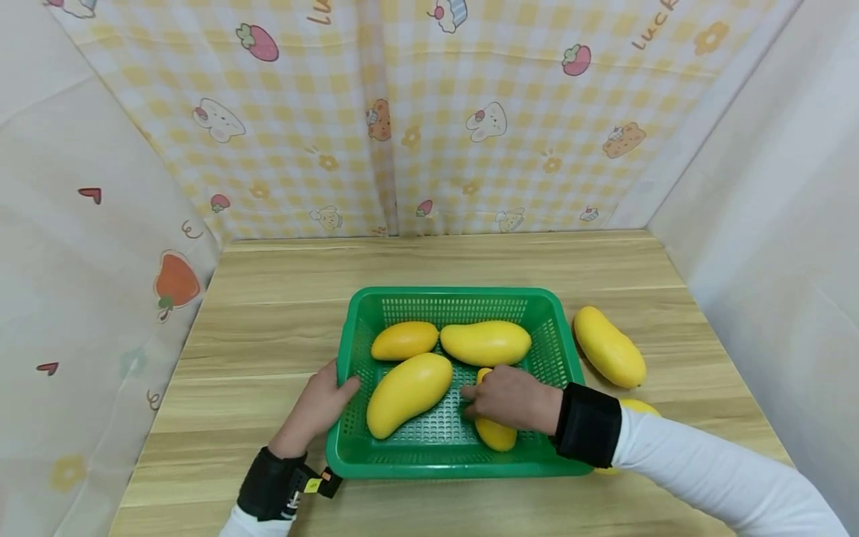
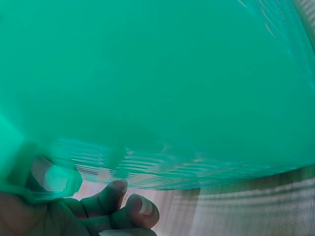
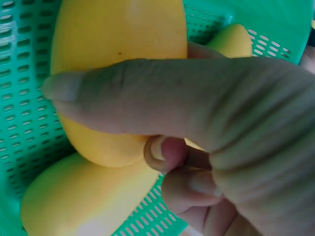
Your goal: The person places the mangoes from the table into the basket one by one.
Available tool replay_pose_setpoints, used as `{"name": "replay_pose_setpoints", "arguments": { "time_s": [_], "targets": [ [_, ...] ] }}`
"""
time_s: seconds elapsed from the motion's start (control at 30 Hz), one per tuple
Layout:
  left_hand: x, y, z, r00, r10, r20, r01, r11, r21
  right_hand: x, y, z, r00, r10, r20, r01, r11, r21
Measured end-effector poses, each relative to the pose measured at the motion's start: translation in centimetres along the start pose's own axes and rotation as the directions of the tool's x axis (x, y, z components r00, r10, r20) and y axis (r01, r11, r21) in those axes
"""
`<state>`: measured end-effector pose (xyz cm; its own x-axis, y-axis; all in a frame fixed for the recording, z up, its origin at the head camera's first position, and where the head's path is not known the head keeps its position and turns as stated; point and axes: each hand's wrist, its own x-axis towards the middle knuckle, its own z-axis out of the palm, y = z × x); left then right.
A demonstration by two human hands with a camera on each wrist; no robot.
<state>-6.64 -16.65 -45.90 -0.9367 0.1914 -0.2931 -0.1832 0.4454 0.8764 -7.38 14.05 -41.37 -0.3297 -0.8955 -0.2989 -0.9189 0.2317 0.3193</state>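
Right hand (image 1: 513, 399) is wrapped around one mango (image 1: 497, 436), though its underside is not clearly seen; the basket (image 1: 456, 471) is gripped by the left hand (image 1: 321, 403). By smooth skin, slipping could be caused.

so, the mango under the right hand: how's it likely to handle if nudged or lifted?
The mango probably rolls if nudged sideways, since its sides are rounded, though the basket's walls should stop it. Its smooth skin may slip in a loose grip. Likely firm: no dent shows where the right hand crosses it.
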Motion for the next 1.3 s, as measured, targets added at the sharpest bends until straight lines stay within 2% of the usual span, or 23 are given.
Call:
{"name": "replay_pose_setpoints", "arguments": {
  "time_s": [0.17,0.3,0.43,0.57,0.63,0.7,0.77,0.8,0.83,0.9,0.93,0.97,1.03,1.13,1.23,1.3],
  "targets": [
    [-0.1,0.1,0.0,1.000,-0.002,0.000,0.002,1.000,-0.009,0.2,-0.1,0.7,1.000,-0.008,-0.006,0.008,0.999,-0.048],
    [-0.1,0.2,0.1,1.000,-0.005,-0.007,0.005,1.000,-0.006,0.0,-0.2,0.8,0.999,0.008,-0.045,-0.009,1.000,-0.027],
    [-0.2,0.2,0.1,1.000,-0.009,-0.008,0.009,1.000,0.013,-1.0,-0.2,0.4,0.997,0.056,-0.060,-0.050,0.994,0.102],
    [-0.2,0.3,0.0,1.000,0.002,-0.012,-0.001,0.999,0.040,-1.9,0.1,-0.6,0.984,0.176,-0.022,-0.165,0.952,0.259],
    [-0.1,0.3,0.0,1.000,0.006,-0.012,-0.005,0.999,0.047,-2.0,0.1,-1.1,0.958,0.286,-0.021,-0.267,0.914,0.307],
    [-0.1,0.3,-0.1,1.000,0.003,-0.015,-0.002,0.999,0.045,-1.8,-0.1,-1.4,0.911,0.411,-0.035,-0.376,0.862,0.339],
    [-0.1,0.3,-0.2,1.000,0.001,-0.018,0.000,0.999,0.047,-1.3,-0.4,-1.4,0.852,0.524,-0.014,-0.473,0.780,0.410],
    [-0.1,0.2,-0.2,1.000,0.001,-0.019,0.000,0.999,0.046,-1.0,-0.5,-1.4,0.826,0.563,0.023,-0.513,0.733,0.447],
    [-0.1,0.2,-0.2,1.000,0.001,-0.020,0.000,0.999,0.046,-0.7,-0.6,-1.2,0.807,0.587,0.073,-0.543,0.686,0.485],
    [0.0,0.1,-0.2,1.000,0.003,-0.023,-0.002,0.999,0.049,-0.2,-0.8,-1.0,0.786,0.594,0.173,-0.580,0.610,0.540],
    [0.0,0.1,-0.2,1.000,0.003,-0.023,-0.002,0.999,0.050,0.1,-0.9,-0.9,0.776,0.587,0.229,-0.601,0.580,0.550],
    [0.0,0.0,-0.2,1.000,0.003,-0.022,-0.001,0.999,0.051,0.4,-0.9,-0.7,0.772,0.575,0.272,-0.615,0.566,0.549],
    [0.0,-0.1,-0.1,1.000,0.002,-0.021,-0.001,0.999,0.053,0.9,-1.0,-0.5,0.767,0.553,0.325,-0.631,0.563,0.533],
    [-0.1,-0.1,0.0,1.000,-0.001,-0.021,0.002,0.999,0.052,1.4,-1.0,-0.4,0.775,0.525,0.352,-0.629,0.590,0.506],
    [-0.1,-0.1,0.1,1.000,0.001,-0.020,-0.001,0.999,0.046,1.5,-0.8,-0.5,0.793,0.497,0.351,-0.608,0.613,0.505],
    [-0.1,0.0,0.1,1.000,0.006,-0.021,-0.005,0.999,0.042,1.5,-0.7,-0.6,0.803,0.491,0.338,-0.596,0.639,0.487]
  ]
}}
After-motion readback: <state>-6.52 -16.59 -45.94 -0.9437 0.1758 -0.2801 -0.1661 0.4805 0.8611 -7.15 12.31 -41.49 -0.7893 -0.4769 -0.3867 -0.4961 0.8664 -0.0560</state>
